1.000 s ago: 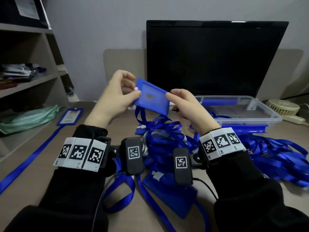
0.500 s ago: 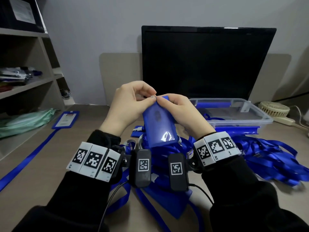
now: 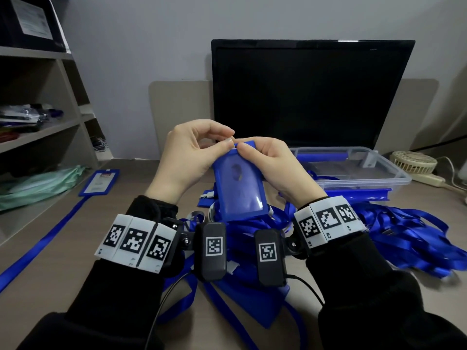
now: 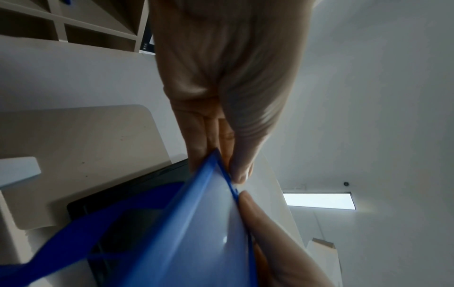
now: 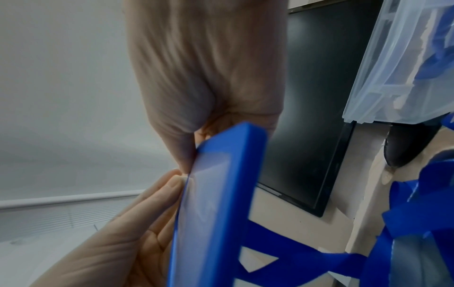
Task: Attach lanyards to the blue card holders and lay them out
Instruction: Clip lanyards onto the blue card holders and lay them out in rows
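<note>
A blue card holder (image 3: pixel 240 188) with a clear window stands upright in the air over the desk, its top edge between both hands. My left hand (image 3: pixel 225 142) pinches the top left corner (image 4: pixel 216 155), and a small white piece shows at its thumb tip. My right hand (image 3: pixel 246 149) pinches the top edge from the right, thumb on the front and fingers behind the blue card holder (image 5: pixel 216 203). Loose blue lanyards (image 3: pixel 404 236) lie heaped on the desk below and to the right. What the white piece is stays unclear.
A card holder with its lanyard attached (image 3: pixel 99 181) lies stretched out at the left. Another blue holder (image 3: pixel 260 306) lies under my wrists. A clear plastic box (image 3: pixel 379 178), a black monitor (image 3: pixel 310 94) and a small fan (image 3: pixel 414 161) stand behind. Shelves (image 3: pixel 38 132) line the left side.
A second ago the holder was held sideways between the hands. It was turned upright, and both hands closed in on its top edge, where they have stayed.
</note>
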`<state>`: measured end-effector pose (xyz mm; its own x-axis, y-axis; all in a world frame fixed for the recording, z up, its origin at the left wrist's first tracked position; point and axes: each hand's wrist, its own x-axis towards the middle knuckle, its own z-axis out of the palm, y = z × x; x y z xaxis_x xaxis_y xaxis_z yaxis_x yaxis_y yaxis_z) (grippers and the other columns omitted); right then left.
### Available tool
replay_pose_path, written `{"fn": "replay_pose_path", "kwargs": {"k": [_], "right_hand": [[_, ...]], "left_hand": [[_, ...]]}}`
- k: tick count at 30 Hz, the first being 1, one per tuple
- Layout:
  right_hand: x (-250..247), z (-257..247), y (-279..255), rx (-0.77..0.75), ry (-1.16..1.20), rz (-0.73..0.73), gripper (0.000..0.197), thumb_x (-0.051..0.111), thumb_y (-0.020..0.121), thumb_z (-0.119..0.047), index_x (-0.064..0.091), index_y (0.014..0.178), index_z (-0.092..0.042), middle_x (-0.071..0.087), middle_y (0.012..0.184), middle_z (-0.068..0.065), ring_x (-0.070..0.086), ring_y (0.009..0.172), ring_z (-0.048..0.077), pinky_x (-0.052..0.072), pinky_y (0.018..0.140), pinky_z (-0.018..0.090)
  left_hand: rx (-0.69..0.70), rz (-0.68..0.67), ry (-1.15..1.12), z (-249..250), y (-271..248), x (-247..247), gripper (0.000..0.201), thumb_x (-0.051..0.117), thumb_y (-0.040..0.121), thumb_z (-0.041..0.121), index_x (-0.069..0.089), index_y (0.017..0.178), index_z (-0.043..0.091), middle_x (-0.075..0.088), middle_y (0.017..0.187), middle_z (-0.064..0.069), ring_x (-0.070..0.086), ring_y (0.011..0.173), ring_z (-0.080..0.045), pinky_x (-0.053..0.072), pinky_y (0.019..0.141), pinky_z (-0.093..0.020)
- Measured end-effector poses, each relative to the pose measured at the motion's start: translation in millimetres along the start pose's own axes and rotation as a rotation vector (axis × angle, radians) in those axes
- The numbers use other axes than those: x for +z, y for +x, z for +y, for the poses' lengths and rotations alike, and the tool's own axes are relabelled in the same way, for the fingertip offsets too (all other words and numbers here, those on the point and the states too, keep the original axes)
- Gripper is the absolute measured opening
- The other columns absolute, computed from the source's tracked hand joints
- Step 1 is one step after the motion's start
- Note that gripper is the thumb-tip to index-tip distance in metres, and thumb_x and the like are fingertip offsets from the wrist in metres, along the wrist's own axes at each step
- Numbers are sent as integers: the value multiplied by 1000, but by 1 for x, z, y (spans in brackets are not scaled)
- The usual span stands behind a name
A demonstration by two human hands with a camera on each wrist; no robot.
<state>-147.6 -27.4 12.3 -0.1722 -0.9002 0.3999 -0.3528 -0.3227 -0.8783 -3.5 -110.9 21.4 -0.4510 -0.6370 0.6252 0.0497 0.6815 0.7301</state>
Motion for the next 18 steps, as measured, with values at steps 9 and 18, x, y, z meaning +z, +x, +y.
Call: {"fn": "replay_pose_path", "kwargs": {"k": [9,18], "right_hand": [[3,-3,0,-13,-66,-80,27,45,100,-17,58,123,-14,70,105,13,69,96,24,56,81,35],[4,-5,-1,-18,-101,-79,28,43,101,-19,58,124,-15,70,103,8,68,89,17,55,76,28]], "left_hand": [[-85,-43,-99,2,-3,-11,12,70,83,7,71,91,15,73,90,-7,69,84,-14,58,65,-27],[-71,35,-109,-2,-1,-19,15,65,87,9,71,90,23,71,91,-8,68,85,-18,59,75,-47]]}}
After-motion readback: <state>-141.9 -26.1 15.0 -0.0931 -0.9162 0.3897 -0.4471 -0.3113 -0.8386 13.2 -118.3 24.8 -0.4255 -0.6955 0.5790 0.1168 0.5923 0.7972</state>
